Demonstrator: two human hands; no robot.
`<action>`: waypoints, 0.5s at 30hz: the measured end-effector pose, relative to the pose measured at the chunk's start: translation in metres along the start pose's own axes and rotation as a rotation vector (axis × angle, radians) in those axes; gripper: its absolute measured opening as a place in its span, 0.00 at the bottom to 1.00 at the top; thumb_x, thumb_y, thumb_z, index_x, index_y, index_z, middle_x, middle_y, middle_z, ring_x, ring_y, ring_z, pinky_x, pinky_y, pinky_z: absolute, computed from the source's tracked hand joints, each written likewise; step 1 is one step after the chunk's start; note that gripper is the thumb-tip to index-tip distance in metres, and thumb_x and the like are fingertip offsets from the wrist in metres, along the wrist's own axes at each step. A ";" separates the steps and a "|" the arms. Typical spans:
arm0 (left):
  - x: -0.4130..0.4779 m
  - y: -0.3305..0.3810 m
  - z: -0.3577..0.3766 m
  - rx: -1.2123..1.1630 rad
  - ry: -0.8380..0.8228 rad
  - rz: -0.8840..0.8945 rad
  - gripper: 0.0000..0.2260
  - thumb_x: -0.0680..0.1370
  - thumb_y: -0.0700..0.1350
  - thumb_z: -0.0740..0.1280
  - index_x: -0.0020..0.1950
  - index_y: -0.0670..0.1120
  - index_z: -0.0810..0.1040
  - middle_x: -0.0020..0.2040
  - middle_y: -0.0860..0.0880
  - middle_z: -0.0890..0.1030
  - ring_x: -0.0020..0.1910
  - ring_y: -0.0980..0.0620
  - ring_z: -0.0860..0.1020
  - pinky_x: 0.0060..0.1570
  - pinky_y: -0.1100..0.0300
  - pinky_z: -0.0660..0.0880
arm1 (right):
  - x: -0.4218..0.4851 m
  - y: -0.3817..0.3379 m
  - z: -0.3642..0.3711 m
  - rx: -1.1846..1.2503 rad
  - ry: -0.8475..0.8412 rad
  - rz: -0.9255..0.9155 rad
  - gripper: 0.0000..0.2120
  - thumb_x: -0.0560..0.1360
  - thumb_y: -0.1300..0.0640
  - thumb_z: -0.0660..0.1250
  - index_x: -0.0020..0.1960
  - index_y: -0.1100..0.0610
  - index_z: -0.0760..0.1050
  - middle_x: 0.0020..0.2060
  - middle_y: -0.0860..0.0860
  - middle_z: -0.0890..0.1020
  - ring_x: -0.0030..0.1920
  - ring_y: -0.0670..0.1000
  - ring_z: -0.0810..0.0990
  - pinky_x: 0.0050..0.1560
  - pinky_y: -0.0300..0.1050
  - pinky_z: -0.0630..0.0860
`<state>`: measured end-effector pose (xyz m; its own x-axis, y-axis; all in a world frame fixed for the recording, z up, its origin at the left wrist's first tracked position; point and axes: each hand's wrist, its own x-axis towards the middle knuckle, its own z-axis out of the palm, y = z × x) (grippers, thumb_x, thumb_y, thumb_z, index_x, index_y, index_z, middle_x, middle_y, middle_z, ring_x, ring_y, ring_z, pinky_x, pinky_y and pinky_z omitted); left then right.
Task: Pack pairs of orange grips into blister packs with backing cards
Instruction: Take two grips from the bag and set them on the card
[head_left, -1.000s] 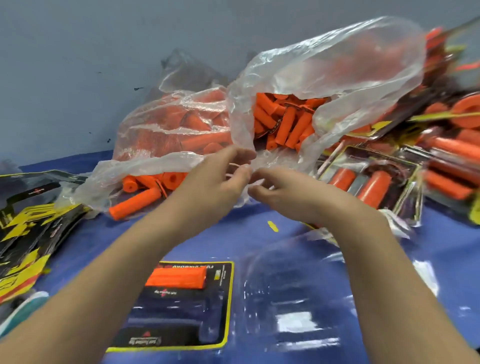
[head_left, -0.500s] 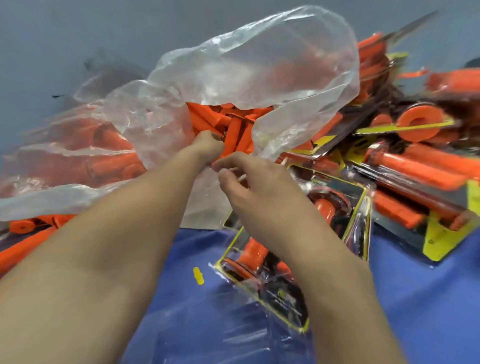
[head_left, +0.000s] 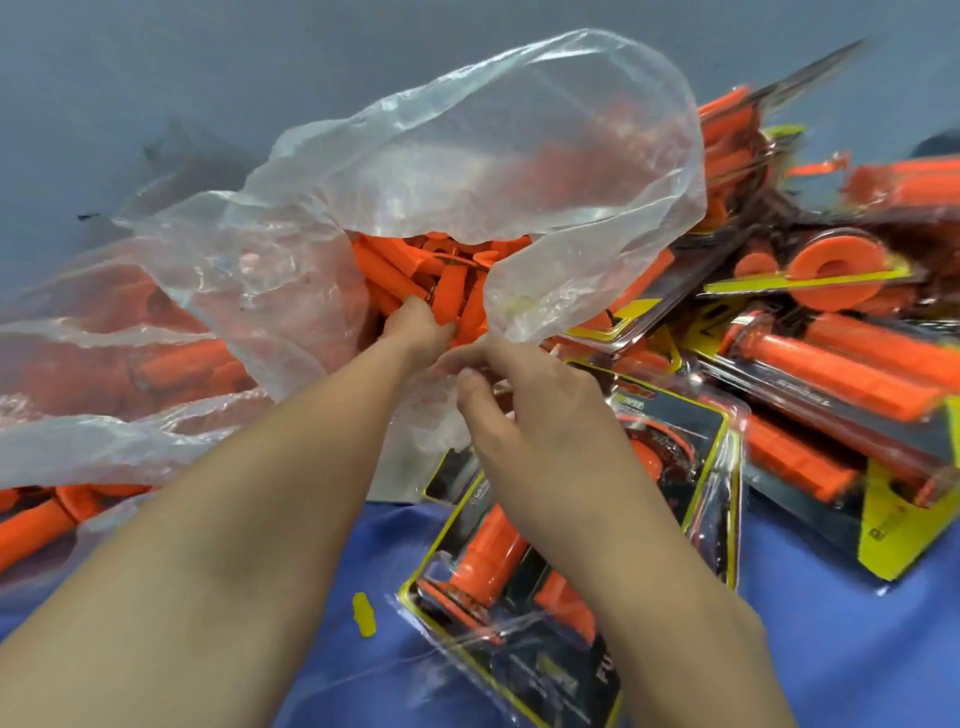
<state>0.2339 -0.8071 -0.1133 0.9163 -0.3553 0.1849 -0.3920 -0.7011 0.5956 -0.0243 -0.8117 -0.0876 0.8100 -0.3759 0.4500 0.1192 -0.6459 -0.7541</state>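
Since half a second earlier, the left hand (head_left: 415, 332) has pushed past the rim of the clear bag (head_left: 467, 171) and in among the grips (head_left: 395, 275), and the bag's mouth gapes wider. That bag fills the picture from 10 to 1 o'clock, its upper flap billowing in front of the grey wall (head_left: 156, 78). The blue table (head_left: 831, 649) runs under everything from 4 to 7 o'clock. At 2 to 3 o'clock a heap of filled packs (head_left: 841, 364) lies tumbled, orange grips showing on black and yellow cards. At 9 o'clock a second bag (head_left: 104, 338) of grips lies slumped on its side, just beside the first. At 5 o'clock one blister pack (head_left: 483, 566) rests flat on the table beneath the right forearm, with two orange grips inside on a yellow-edged card. The left hand, at the centre, has its fingers and thumb curled on one orange grip inside the bag's mouth. The right hand (head_left: 535, 410), just beside it toward 4 o'clock, pinches the bag's lower edge between thumb and forefinger. A small yellow scrap (head_left: 365, 614) lies on the table at 6 o'clock, between the two forearms.
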 end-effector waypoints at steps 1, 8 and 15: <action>-0.009 0.000 -0.009 0.060 0.009 0.035 0.17 0.78 0.51 0.65 0.60 0.41 0.70 0.56 0.38 0.78 0.53 0.38 0.77 0.52 0.48 0.75 | 0.000 0.000 0.001 0.004 0.015 0.006 0.11 0.81 0.53 0.59 0.59 0.49 0.77 0.52 0.49 0.80 0.53 0.52 0.78 0.55 0.53 0.75; -0.138 -0.013 -0.110 0.258 0.178 0.469 0.13 0.77 0.47 0.68 0.56 0.46 0.68 0.52 0.45 0.74 0.42 0.45 0.74 0.39 0.53 0.67 | -0.002 -0.010 -0.002 0.089 0.218 0.106 0.15 0.81 0.49 0.61 0.66 0.48 0.73 0.57 0.49 0.77 0.53 0.50 0.77 0.56 0.47 0.74; -0.295 -0.051 -0.200 0.399 0.340 0.518 0.12 0.74 0.49 0.68 0.55 0.49 0.70 0.50 0.49 0.72 0.36 0.39 0.78 0.32 0.46 0.76 | -0.020 -0.056 0.019 0.228 -0.004 0.081 0.17 0.79 0.45 0.64 0.63 0.52 0.76 0.46 0.45 0.80 0.48 0.51 0.82 0.52 0.57 0.79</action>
<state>0.0002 -0.5424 -0.0421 0.5549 -0.5358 0.6364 -0.7221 -0.6901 0.0487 -0.0364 -0.7553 -0.0633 0.8246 -0.4174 0.3818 0.1798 -0.4467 -0.8765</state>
